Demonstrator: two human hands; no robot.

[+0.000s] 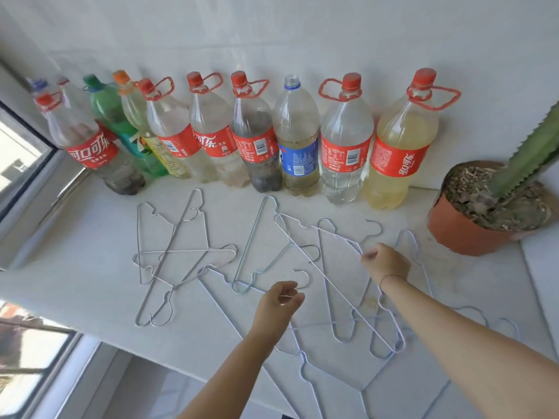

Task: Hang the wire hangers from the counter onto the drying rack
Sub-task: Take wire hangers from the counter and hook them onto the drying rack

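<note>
Several thin wire hangers (181,252) lie scattered and overlapping on the white counter (90,252), some silver and some pale blue. My left hand (279,300) pinches the neck of one hanger just below its hook (304,278), near the counter's front edge. My right hand (385,261) is closed on the shoulder wire of a white hanger (332,284) that lies across others in the middle. More hangers lie under and in front of both forearms. No drying rack is in view.
A row of large plastic bottles (296,131) stands along the back wall. A potted cactus (462,231) sits at the right. A window frame (24,152) borders the counter on the left. The floor shows below the front edge.
</note>
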